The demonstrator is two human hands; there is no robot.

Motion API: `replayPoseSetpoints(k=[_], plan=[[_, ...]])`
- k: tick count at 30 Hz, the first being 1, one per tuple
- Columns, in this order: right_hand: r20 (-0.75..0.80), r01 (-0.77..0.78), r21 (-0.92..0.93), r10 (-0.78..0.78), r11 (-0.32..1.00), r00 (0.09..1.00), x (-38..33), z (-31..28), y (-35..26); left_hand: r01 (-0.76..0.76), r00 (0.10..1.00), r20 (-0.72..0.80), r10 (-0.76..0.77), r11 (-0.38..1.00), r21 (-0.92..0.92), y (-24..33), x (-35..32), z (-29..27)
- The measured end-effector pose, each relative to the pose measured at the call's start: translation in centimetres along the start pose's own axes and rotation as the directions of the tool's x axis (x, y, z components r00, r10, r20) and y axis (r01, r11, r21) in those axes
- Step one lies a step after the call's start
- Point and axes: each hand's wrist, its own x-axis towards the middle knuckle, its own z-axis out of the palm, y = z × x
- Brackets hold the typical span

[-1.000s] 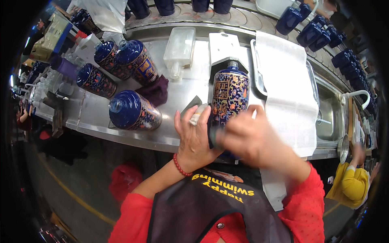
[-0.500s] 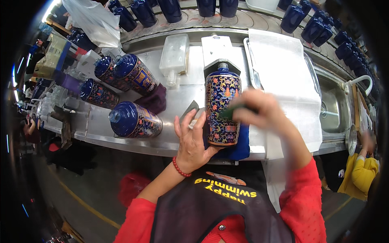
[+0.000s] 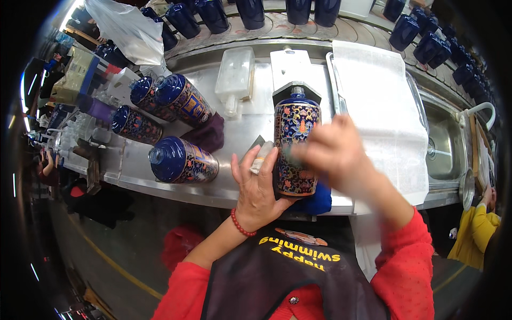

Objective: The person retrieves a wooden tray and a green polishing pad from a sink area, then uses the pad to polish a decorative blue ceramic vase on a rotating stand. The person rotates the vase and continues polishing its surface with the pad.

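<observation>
A dark blue bottle [image 3: 297,120] with a colourful floral wrap lies on the metal worktop, its neck against a dark angled rest [image 3: 314,95]. My left hand [image 3: 258,184] steadies it, thumb at the base and fingers along its left side. A whitish wrap [image 3: 261,158] shows by those fingers, and a small grey flat piece [image 3: 258,142] beside their tips. My right hand [image 3: 338,154], smeared by motion, is closed over the bottle's right side. A dark green flat piece is barely visible under its fingers. Blue cloth [image 3: 316,201] lies under the bottle's lower end.
Several decorated bottles [image 3: 184,160] lie at left, near a purple cloth [image 3: 207,133]. A clear empty bottle [image 3: 234,74] lies behind. White sheets [image 3: 378,106] cover the worktop at right, beside a sink [image 3: 445,138]. Plain blue bottles [image 3: 250,13] line a conveyor [image 3: 266,26] at the back.
My right hand has shifted slightly over the bottle, and the green piece is now mostly hidden. My left hand stays at the bottle's base. The whole view has shifted a little.
</observation>
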Motion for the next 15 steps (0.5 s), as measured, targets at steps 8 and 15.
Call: replayPoseSetpoints(k=[8, 15], plan=[[-0.048, -0.477, 0.155, 0.489, 0.865, 0.871, -3.8, -1.3, 3.2, -0.314, 0.949, 0.050, 0.311, 0.946, 0.073, -2.2, 2.8, -1.6], [-0.036, -0.550, 0.327, 0.591, 0.769, 0.806, -6.7, -1.3, 2.1, -0.387, 0.922, 0.054, 0.383, 0.914, 0.120, -2.5, 6.5, -2.1]])
